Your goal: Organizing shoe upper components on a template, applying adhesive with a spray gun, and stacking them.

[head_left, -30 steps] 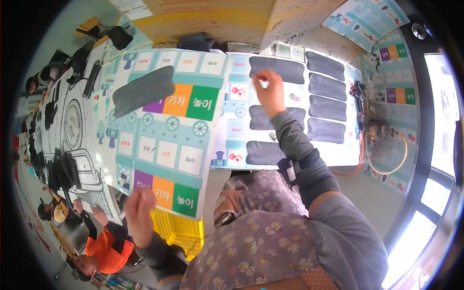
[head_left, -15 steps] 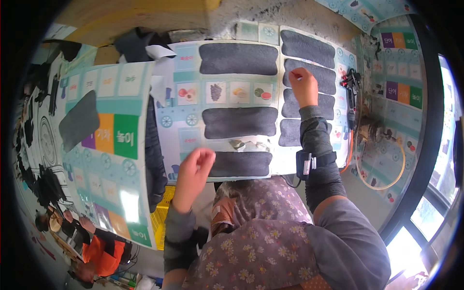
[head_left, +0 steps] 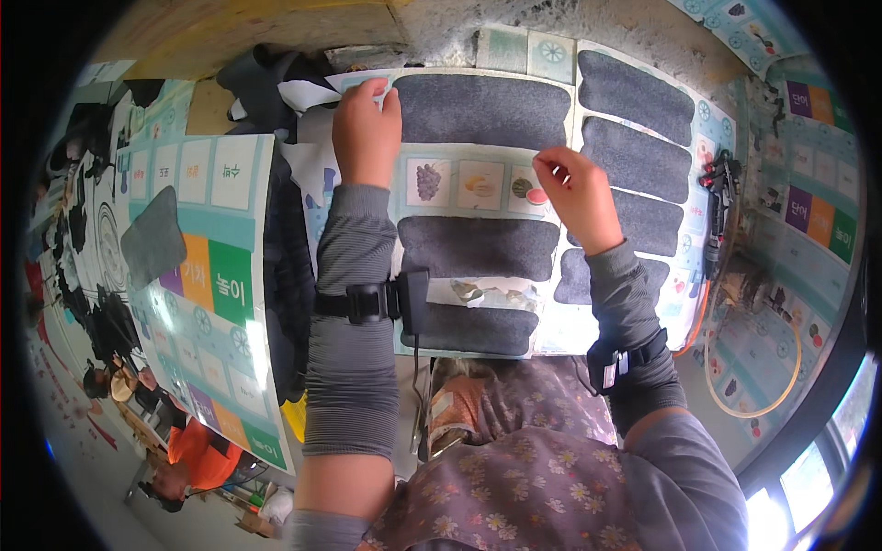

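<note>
A board printed with pale blue train and fruit pictures [head_left: 427, 184] lies in front of me, with dark grey wavy-edged fabric pieces laid on it in two columns. My left hand [head_left: 367, 138] is at the left end of the top-left grey piece [head_left: 482, 110]. Its thumb and forefinger are slightly apart, by that piece's edge. Over the watermelon picture, right of the board's middle, is my right hand [head_left: 583, 202]. Thumb and forefinger come together there in a pinch, and whatever they hold is too small to see. Another grey piece [head_left: 634, 158] lies beyond this hand in the right column.
At left stands a printed panel [head_left: 207, 193] with one loose grey piece [head_left: 154, 239] on it. Dark cloth [head_left: 289, 303] lies between panel and board. A tool with an orange hose [head_left: 717, 193] hangs at right. A person in orange [head_left: 202, 455] is at lower left.
My left hand has moved up from the board's lower edge to the top-left grey piece. My right hand has come left and down from the right column. The view has shifted.
</note>
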The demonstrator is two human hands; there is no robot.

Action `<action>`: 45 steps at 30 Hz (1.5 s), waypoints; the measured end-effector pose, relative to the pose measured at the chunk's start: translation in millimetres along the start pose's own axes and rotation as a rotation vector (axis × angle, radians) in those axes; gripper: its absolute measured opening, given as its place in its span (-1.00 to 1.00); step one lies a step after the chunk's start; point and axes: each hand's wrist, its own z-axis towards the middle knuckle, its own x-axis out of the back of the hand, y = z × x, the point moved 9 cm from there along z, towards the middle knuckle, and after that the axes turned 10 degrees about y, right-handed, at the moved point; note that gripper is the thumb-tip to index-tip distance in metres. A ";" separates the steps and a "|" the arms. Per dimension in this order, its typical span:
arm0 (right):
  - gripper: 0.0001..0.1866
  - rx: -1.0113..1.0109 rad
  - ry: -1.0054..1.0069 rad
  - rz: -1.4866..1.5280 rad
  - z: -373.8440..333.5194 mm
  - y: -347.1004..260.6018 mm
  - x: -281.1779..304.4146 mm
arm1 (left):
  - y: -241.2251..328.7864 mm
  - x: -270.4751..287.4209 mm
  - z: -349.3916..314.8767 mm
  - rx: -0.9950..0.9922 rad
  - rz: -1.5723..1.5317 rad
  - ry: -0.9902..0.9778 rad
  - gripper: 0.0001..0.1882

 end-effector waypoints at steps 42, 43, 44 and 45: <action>-0.88 -0.039 0.007 0.020 -41.9 34.7 2.9 | 11.9 -42.5 35.3 -0.276 0.270 -0.297 -0.85; -0.87 -0.043 0.001 0.020 -42.1 34.3 3.5 | 15.8 -38.9 35.1 -0.316 0.270 -0.271 -0.85; -0.87 -0.049 0.007 0.016 -42.2 34.8 5.2 | 19.1 -35.2 34.5 -0.333 0.281 -0.244 -0.85; -0.87 -0.047 0.002 0.011 -42.1 34.9 6.2 | 22.0 -35.7 32.9 -0.337 0.274 -0.250 -0.85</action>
